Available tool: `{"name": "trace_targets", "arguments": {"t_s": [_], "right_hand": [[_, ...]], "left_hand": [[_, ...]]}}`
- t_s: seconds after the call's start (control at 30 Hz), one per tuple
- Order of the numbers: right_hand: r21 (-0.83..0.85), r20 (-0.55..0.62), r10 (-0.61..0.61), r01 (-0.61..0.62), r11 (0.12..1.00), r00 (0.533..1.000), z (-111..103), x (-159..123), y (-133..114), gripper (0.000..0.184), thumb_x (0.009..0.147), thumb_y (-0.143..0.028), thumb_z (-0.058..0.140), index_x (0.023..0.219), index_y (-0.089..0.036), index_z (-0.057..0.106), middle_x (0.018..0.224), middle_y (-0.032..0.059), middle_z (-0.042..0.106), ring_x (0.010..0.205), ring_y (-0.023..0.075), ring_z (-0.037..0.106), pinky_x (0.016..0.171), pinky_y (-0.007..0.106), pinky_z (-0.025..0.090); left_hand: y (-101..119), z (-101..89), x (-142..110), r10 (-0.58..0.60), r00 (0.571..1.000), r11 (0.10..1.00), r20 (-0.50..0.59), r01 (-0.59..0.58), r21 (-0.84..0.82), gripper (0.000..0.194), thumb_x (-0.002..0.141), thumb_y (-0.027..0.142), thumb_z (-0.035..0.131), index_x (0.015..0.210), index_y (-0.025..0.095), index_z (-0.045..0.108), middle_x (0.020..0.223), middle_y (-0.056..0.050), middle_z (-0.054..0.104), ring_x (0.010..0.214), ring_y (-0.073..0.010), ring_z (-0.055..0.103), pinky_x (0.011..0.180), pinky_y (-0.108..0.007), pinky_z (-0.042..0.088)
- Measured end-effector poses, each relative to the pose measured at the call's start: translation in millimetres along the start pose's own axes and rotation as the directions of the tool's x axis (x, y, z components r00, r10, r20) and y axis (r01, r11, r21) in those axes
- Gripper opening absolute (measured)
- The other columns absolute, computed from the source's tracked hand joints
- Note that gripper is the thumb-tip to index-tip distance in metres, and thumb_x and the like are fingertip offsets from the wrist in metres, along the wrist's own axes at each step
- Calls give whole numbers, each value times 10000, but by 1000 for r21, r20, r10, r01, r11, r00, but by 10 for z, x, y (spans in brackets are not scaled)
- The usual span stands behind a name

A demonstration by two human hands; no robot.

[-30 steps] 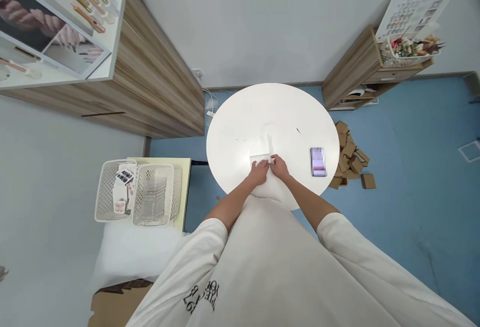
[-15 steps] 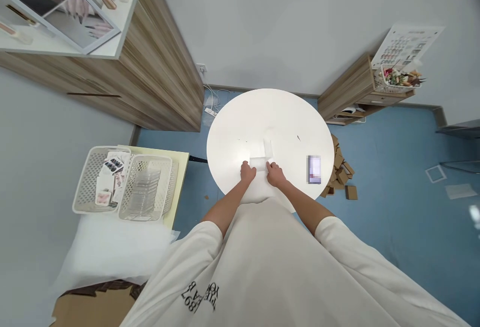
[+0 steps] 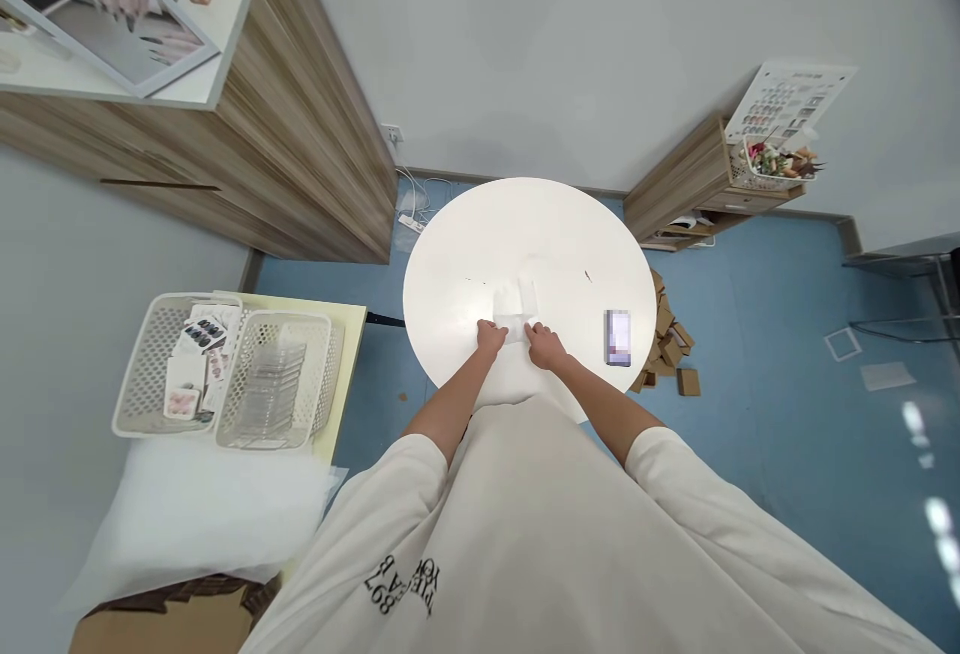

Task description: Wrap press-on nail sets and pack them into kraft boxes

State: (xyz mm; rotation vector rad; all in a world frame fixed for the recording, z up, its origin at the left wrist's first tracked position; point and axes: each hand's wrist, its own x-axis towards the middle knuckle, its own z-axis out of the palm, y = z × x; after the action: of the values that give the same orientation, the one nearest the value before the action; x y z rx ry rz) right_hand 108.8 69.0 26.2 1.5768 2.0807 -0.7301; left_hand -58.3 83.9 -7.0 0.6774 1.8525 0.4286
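Observation:
A thin, translucent white piece (image 3: 510, 304), perhaps clear plastic or soft wrapping, lies near the front of the white oval table (image 3: 517, 219). On its near left corner, my left hand (image 3: 491, 336) is closed, thumb against fingers. At the near right side, my right hand (image 3: 545, 345) pinches its edge. White on white, its outline is faint, and I cannot make out its exact kind. Farther right on the tabletop lies a phone-like rectangle (image 3: 618, 338), blurred over.
To my left, two white baskets (image 3: 330, 359) hold printed cards and stacked clear plastic cases (image 3: 270, 389). White packing material (image 3: 202, 504) hangs beneath them. Small brown cardboard boxes (image 3: 667, 339) are heaped on the floor to the right. A wooden cabinet (image 3: 315, 134) stands at the left.
The view has shifted slightly, so the surroundings sit a little farther left. Both hands still grip the translucent piece, whose near part looks somewhat changed in shape.

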Motion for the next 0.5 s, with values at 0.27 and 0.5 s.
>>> {"name": "trace_targets", "arguments": {"t_s": [0.27,0.5], "right_hand": [[-22,-94,-60,58,998,994,160,-65,100,817,849,-197,527,1600,-167,207,1576,165,291,1318,353,348,1076,447,305],[40,-114,-143,149,988,983,263,-148,218,878,801,-277,568,1601,-184,219,1643,130,240,1419,368,291,1177,529,156]], "left_hand": [[179,235,-57,177,968,976,180,-196,92,329,724,194,761,839,228,454,814,26,578,689,-123,568,631,-247,410],[351,465,-52,143,978,946,151,-180,271,347,717,222,752,876,234,444,921,-14,625,802,-170,616,671,-269,428]]}}
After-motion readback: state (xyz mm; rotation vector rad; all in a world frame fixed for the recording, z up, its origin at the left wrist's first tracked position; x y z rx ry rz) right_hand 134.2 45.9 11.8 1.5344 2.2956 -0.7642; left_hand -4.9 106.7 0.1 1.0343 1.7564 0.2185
